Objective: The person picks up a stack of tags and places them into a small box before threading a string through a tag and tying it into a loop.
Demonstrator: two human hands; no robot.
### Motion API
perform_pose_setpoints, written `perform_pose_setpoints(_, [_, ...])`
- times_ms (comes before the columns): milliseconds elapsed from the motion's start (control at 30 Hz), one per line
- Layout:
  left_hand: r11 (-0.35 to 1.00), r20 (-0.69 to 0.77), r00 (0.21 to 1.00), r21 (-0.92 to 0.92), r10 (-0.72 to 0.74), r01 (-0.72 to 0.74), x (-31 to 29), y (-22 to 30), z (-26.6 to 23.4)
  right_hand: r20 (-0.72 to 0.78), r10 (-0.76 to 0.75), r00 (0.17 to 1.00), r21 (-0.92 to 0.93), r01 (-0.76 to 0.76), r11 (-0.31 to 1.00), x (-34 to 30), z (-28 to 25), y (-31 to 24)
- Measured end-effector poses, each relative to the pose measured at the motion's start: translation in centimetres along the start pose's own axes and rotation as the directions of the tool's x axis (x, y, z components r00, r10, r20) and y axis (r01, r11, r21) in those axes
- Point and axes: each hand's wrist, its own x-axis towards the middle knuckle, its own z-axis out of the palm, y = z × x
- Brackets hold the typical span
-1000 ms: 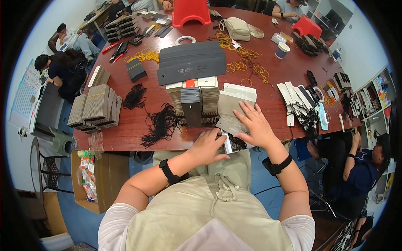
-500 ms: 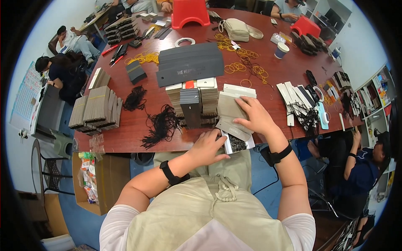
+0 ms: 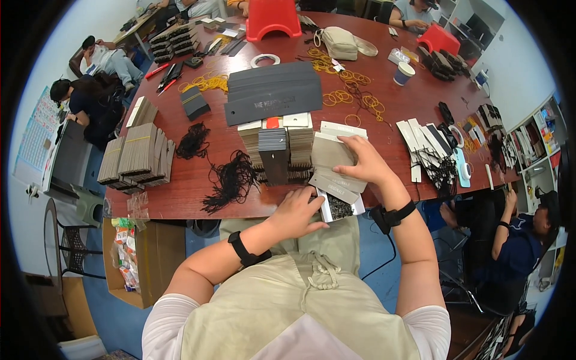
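Grey-beige hang tags (image 3: pixel 336 155) lie in overlapping rows at the table's near edge. My right hand (image 3: pixel 367 163) rests on their right side, thumb and fingers apart. Below the tags, a small white box (image 3: pixel 326 210) with little black pieces (image 3: pixel 340 208) inside sits at the table edge, partly covered by the lowest tags. My left hand (image 3: pixel 295 211) lies against the box's left side, fingers stretched out and thumb spread. Just ahead of it, a dark upright block (image 3: pixel 275 162) stands between stacks of tags (image 3: pixel 300 144). Large dark grey tags (image 3: pixel 273 90) lie behind these.
Black cord bundles (image 3: pixel 234 180) and banded tag stacks (image 3: pixel 143 150) lie to the left. White strips with black cords (image 3: pixel 426 144) are on the right. Yellow rubber bands (image 3: pixel 372 105), a paper cup (image 3: pixel 404 73) and a red stool (image 3: pixel 273 21) are farther back. Other people sit around.
My right hand has shifted slightly, its fingers more bent and its thumb nearer the tags' lower rows. The lower tags have moved a little. My left hand stays in place.
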Motion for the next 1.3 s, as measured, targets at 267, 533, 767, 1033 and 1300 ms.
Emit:
perform_pose_setpoints(267, [1.000, 0.001, 1.000, -0.016, -0.005, 0.005, 0.0, -0.1, 0.1, -0.056, 0.053, 0.997, 0.092, -0.047, 0.995, 0.4, 0.1, 0.8])
perform_pose_setpoints(533, [1.000, 0.005, 1.000, -0.014, -0.009, 0.009, -0.2, -0.2, 0.2, -0.052, -0.137, 0.989, -0.340, 0.112, 0.934, -0.5, 0.1, -0.5])
perform_pose_setpoints(767, [1.000, -0.013, 1.000, -0.019, 0.003, -0.003, 0.0, -0.2, 0.3, -0.007, -0.081, 0.997, -0.545, 0.064, 0.836, -1.9, 1.3, -1.7])
perform_pose_setpoints(1033, [1.000, -0.012, 1.000, -0.002, -0.004, 0.004, -0.2, -0.2, 0.4, -0.215, -0.105, 0.971, -0.368, 0.019, 0.930, -4.8, 0.5, -4.8])
perform_pose_setpoints(1300, [1.000, -0.006, 1.000, -0.007, -0.009, 0.009, -0.3, -0.2, 0.5, -0.198, -0.116, 0.973, -0.370, 0.035, 0.928, -6.3, 2.0, -5.9])
